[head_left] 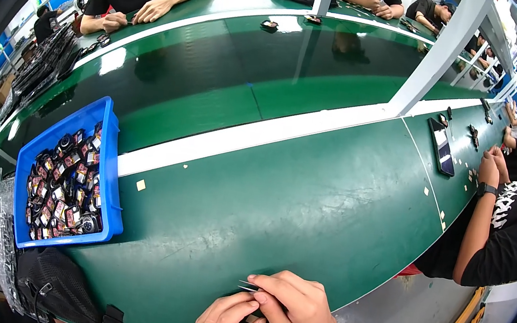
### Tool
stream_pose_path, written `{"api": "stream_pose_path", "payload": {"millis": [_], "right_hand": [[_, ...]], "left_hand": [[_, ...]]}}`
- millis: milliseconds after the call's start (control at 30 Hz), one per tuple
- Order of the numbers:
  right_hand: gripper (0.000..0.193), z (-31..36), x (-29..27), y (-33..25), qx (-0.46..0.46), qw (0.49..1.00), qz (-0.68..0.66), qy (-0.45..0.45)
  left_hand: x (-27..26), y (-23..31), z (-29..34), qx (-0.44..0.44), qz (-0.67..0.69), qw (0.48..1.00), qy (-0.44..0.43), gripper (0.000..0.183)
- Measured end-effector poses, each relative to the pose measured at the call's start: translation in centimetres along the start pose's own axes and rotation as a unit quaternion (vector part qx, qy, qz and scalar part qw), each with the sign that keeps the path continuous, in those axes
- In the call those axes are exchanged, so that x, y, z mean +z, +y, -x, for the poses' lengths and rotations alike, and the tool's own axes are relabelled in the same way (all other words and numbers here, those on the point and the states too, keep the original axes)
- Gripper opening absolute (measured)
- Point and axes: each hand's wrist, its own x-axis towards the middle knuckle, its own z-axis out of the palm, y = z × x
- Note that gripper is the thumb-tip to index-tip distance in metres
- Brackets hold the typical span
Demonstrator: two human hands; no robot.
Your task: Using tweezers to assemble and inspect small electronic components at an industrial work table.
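Observation:
My two hands meet at the front edge of the green worktable [212,220]. My right hand [296,305] is closed around a pair of metal tweezers [247,286], whose two thin prongs stick out to the left past my fingertips. Just beside it, my left hand [227,322] is closed, thumb and fingers curled in. A small beige piece [252,319] shows between the left fingers and the right palm; whether the left hand grips it or something else is hidden.
At left stands a blue bin [113,202] of small black devices, with a black mesh bag [56,285] below it. Beige squares [141,185] lie on the table. A phone [441,147] lies near a co-worker [491,209] at right. A grey post [439,58] rises beyond.

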Motion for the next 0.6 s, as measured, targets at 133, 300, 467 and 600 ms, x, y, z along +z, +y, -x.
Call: {"api": "stream_pose_path", "payload": {"millis": [133, 300, 467, 600], "right_hand": [[0.020, 0.01, -0.05, -0.06, 0.005, 1.000, 0.009, -0.007], [0.019, 0.00, 0.03, 0.04, -0.002, 1.000, 0.009, -0.004], [0.019, -0.02, 0.04, 0.05, -0.004, 1.000, 0.010, -0.005], [0.019, -0.03, 0.01, 0.02, -0.003, 1.000, 0.011, -0.009]], "left_hand": [[-0.03, -0.04, -0.01, -0.001, -0.003, 1.000, -0.004, 0.040], [0.00, -0.03, 0.00, -0.003, -0.007, 1.000, -0.003, 0.040], [0.04, -0.10, 0.02, 0.000, -0.009, 1.000, -0.002, 0.040], [0.03, -0.12, 0.01, 0.000, -0.005, 1.000, -0.001, 0.040]]}}
